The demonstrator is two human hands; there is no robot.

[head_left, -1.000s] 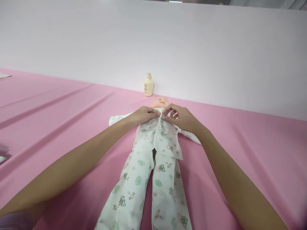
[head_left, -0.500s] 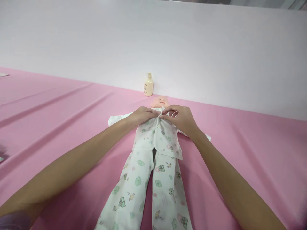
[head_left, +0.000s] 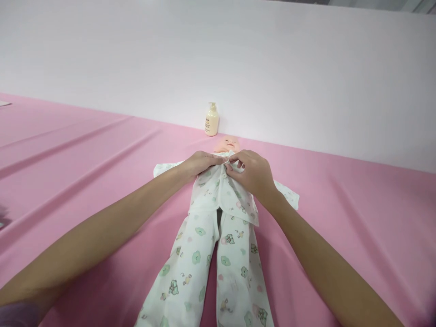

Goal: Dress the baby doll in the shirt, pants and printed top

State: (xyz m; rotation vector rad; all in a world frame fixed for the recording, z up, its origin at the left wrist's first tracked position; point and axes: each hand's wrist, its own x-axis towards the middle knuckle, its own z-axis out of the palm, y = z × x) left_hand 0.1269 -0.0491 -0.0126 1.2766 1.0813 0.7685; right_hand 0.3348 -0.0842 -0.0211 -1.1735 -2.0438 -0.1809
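Note:
A baby doll (head_left: 229, 144) lies on its back, its head toward the wall. It wears a white printed baby shirt (head_left: 207, 195) and matching baby trousers (head_left: 194, 263) with green and pink figures. At the upper front opening of the shirt, my left hand (head_left: 203, 163) pinches the fabric edge from the left. My right hand (head_left: 250, 168) grips the other front edge between thumb and fingers, close against the left fingertips. The shirt's sleeves stretch out to both sides. Whatever fastener lies between the fingers is too small to make out.
A cream pump bottle (head_left: 211, 120) stands behind the doll's head, against the white wall (head_left: 306, 81). A pink sheet (head_left: 112, 159) with several creases covers the surface. At the far left edge, a pale flat item (head_left: 4, 103) and a dark blurred thing (head_left: 3, 215) show partly.
My right hand has shifted slightly left and turned inward over the shirt's front opening. More of the right-side sleeve shows now. My left hand has barely moved.

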